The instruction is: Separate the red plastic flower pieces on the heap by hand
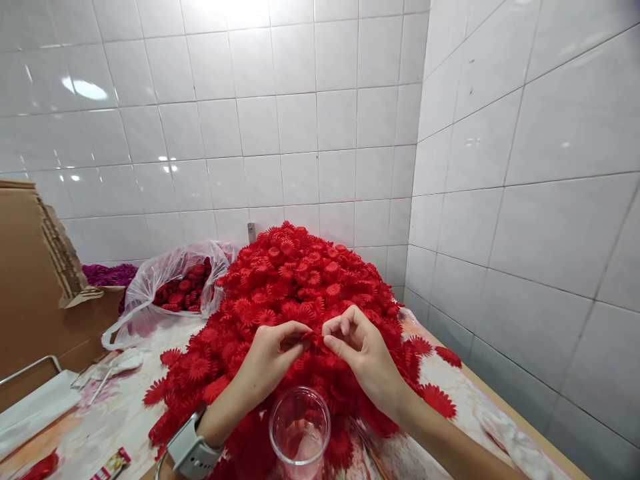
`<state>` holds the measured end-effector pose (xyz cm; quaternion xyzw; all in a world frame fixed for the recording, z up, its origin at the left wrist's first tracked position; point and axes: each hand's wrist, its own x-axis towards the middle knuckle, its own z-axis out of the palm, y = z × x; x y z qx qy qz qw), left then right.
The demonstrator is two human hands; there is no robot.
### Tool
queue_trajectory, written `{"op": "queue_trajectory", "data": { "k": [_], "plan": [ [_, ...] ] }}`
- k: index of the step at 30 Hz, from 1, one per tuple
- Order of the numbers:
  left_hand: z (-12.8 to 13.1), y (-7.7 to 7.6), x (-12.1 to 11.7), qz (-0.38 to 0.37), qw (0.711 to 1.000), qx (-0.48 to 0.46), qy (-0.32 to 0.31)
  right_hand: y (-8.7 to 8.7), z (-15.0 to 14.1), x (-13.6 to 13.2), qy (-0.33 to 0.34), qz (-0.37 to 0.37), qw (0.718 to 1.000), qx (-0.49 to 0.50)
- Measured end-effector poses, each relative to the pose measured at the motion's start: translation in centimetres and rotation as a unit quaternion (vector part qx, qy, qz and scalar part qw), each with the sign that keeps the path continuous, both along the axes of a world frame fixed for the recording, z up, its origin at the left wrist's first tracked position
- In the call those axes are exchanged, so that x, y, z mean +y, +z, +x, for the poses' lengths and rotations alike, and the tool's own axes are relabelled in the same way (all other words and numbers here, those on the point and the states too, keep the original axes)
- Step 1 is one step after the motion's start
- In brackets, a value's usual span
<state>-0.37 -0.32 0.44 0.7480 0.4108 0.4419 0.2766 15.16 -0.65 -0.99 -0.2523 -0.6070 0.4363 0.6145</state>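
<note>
A heap of red flower-shaped pieces (pixel 295 280) with fringed petals rises in front of me. Over its near side, my left hand (pixel 273 350) pinches a small red flower piece (pixel 308 336) between thumb and fingers. My right hand (pixel 364 353) is close beside it, thumb and index finger curled toward each other at the edge of that piece. Whatever is between the right fingertips is too small to make out. Below both hands stands a clear plastic cup (pixel 300 427), which looks to hold a little clear liquid.
To the left, a clear plastic bag (pixel 145 293) holds darker red pieces, with purple pieces (pixel 110 275) behind. A cardboard box (pixel 35 267) stands at far left. Loose flower pieces (pixel 438 400) lie on the stained cloth at right. Tiled walls (pixel 320 120) close off the back and right.
</note>
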Motion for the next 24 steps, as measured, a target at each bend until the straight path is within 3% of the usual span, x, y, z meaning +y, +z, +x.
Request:
{"op": "queue_trajectory", "data": {
  "k": [3, 6, 7, 9, 13, 15, 19, 24],
  "plan": [
    [0.0, -0.1, 0.2, 0.006, 0.999, 0.004, 0.036, 0.1, 0.0, -0.1, -0.003, 0.011, 1.000, -0.013],
    [-0.8, 0.0, 1.0, 0.053, 0.988, 0.032, 0.145, 0.1, -0.1, -0.6, -0.011, 0.034, 0.996, -0.088],
    [-1.2, 0.1, 1.4, 0.068, 0.979, 0.031, 0.189, 0.0, -0.1, -0.7, -0.029, 0.059, 0.989, -0.129],
    [-2.1, 0.2, 2.1, 0.053, 0.976, 0.004, 0.210, -0.2, 0.1, -0.5, -0.097, 0.140, 0.962, -0.212],
    [-2.5, 0.3, 2.5, -0.030, 0.988, -0.065, 0.136, -1.2, 0.7, 1.0, -0.242, 0.278, 0.880, -0.299],
    [-1.9, 0.2, 2.1, -0.049, 0.990, -0.069, 0.111, -1.6, 0.8, 1.7, -0.263, 0.318, 0.863, -0.291],
    [-0.5, 0.2, 0.7, -0.069, 0.993, -0.068, 0.064, -1.7, 0.5, 1.5, -0.189, 0.400, 0.867, -0.229],
    [0.7, 0.4, -0.3, -0.135, 0.983, -0.121, -0.008, -1.4, 0.2, 0.8, -0.189, 0.380, 0.880, -0.212]
  ]
}}
